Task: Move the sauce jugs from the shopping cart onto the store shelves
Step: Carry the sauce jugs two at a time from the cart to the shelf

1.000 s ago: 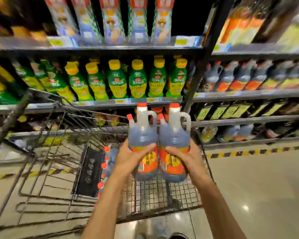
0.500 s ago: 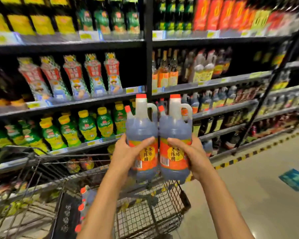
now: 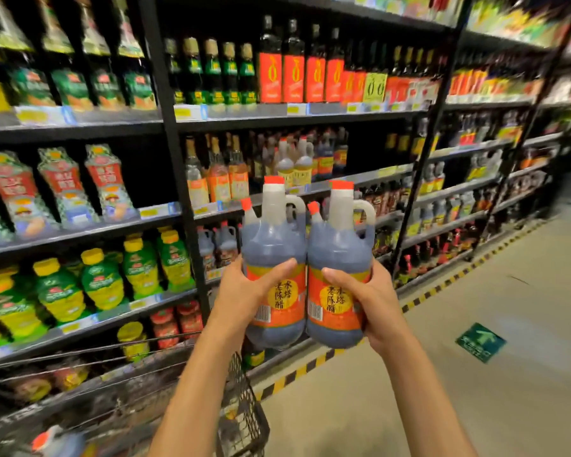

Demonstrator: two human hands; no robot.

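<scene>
Left hand (image 3: 244, 291) fingers curled round left jug (image 3: 272, 258); right hand (image 3: 373, 298) grips right jug (image 3: 338, 265); jugs touching, upright.

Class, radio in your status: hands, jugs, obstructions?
Left hand grips left jug. Right hand grips right jug. Both upright, side by side, before shelves. Nothing blocking.

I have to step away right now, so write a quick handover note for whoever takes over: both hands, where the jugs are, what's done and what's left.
Hands: the left hand grips the left jug by its body; the right hand grips the right jug likewise.
Jugs: both upright, side by side, in the air before the shelves, out of the shopping cart.
Done: neither is shelved yet.
Left: set both down, probably beside the look-alike jugs on the shelf; at least another jug lies in the cart.
</scene>
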